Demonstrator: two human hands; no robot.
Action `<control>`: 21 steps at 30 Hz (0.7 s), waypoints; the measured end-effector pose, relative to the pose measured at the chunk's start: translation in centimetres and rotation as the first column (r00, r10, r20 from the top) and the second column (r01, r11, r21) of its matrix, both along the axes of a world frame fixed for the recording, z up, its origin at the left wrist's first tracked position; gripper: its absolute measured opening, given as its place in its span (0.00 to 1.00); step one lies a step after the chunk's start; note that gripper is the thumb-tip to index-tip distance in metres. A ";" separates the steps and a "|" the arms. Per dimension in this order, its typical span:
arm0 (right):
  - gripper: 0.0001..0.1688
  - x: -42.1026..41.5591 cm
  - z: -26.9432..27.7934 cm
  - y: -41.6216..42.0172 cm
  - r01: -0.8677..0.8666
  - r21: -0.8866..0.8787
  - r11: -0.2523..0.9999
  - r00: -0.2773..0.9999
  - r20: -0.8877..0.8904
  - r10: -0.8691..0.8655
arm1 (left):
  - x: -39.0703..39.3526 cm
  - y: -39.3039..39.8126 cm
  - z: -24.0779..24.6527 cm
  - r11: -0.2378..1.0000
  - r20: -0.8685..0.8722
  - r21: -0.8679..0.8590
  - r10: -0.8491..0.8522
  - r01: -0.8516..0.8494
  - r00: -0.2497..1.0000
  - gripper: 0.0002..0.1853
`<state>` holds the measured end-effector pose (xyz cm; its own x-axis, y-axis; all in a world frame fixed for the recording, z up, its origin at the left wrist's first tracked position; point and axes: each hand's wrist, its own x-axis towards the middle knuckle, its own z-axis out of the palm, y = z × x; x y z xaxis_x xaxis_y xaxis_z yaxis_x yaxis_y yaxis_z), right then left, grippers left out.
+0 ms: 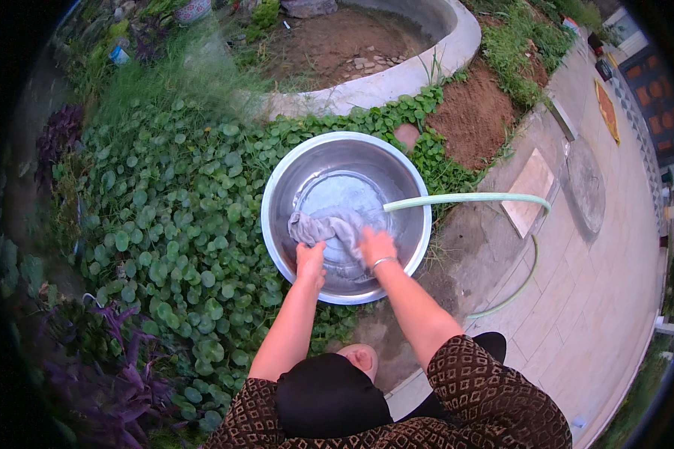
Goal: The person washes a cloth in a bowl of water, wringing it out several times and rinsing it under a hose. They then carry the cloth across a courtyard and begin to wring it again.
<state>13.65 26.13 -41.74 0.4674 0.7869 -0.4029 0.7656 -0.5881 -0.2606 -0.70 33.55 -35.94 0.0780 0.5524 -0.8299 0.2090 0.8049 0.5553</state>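
In front of me a round stainless steel basin [346, 136] holds some water. A wet greyish cloth [334, 224] lies twisted across the basin, between my two hands. My left hand [311, 262] is closed on the cloth's left end, near the basin's lower left wall. Blurred by motion, my right hand [377, 246] grips the right part of the cloth; a silver bracelet circles that wrist. A pale green hose [455, 198] reaches over the right rim, its open end above the water close to my right hand.
Round-leaved ground plants [168, 224] surround the basin's left side. A low curved concrete wall [365, 98] encloses soil beyond it. On the right are bare earth [472, 118], a loose stone tile [528, 191] and tiled paving [584, 280], where the hose loops. My slippered foot [362, 359] is below the basin.
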 end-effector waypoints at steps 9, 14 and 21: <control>0.21 -5.2 4.1 1.4 0.502 0.385 0.775 0.693 -0.715 -0.093 | -0.2 1.2 -0.9 0.963 0.275 -0.270 0.094 -0.017 0.957 0.26; 0.19 -9.7 12.1 2.1 0.245 0.538 0.806 0.851 -0.518 0.088 | -3.2 1.9 -4.4 0.974 0.669 -0.203 0.212 -0.100 0.712 0.17; 0.23 -3.9 7.4 3.0 0.347 0.346 0.872 0.898 -0.389 -0.203 | 1.3 0.7 1.4 0.998 0.224 0.068 -0.021 0.006 0.974 0.18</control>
